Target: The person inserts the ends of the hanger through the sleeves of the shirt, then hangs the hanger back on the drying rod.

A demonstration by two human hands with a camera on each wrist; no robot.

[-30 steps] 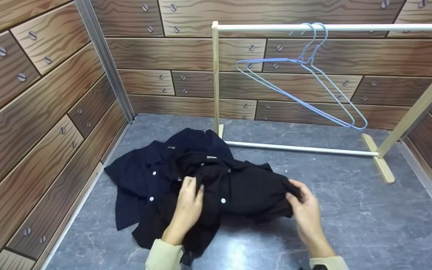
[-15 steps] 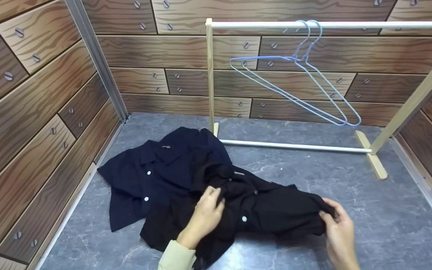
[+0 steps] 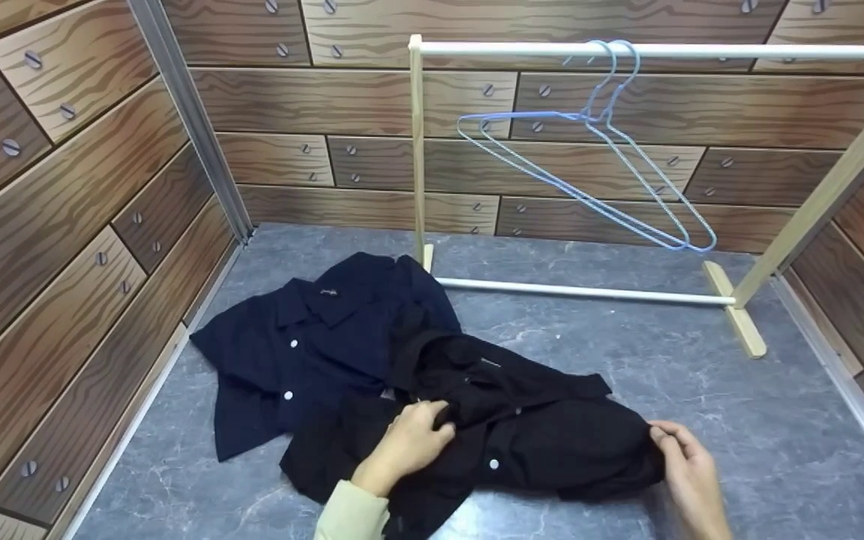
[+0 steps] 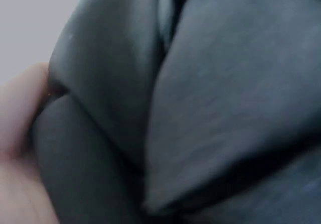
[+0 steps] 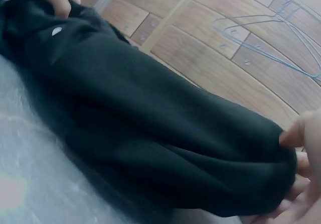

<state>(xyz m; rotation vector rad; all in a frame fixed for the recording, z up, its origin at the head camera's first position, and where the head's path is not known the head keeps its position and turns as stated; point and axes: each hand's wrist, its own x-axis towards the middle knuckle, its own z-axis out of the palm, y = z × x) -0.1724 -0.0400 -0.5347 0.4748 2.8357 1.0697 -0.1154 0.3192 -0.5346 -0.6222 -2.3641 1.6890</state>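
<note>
1. Black shirt [image 3: 574,442] lies bunched on the grey surface [image 3: 544,322], in front of the rack [image 3: 418,157], its left part lapping over the edge of the navy shirt [image 3: 342,330]
2. Left hand [image 3: 409,442]: fingers curled into the folds near the garment's middle, gripping a bunch of cloth; the left wrist view is too close and blurred to tell how tightly
3. Right hand [image 3: 693,472]: thumb and fingers nearly closed, pinching the fabric at the right-hand end, as the right wrist view also shows
4. Progress, as a judgement: early, with the shirt only partly drawn out. The stretch by the white button [image 3: 493,464] looks fairly smooth, but the left part is crumpled and seems left to straighten. Neither hand holds the navy shirt, which lies creased but more spread, and the two blue hangers [image 3: 586,196] carry no garment
5. Against the frame from one second ago, the black garment and both hands have shifted right and nearer the wearer, uncovering more navy cloth; both grips are kept, and the hangers hang on the rack as then
</note>
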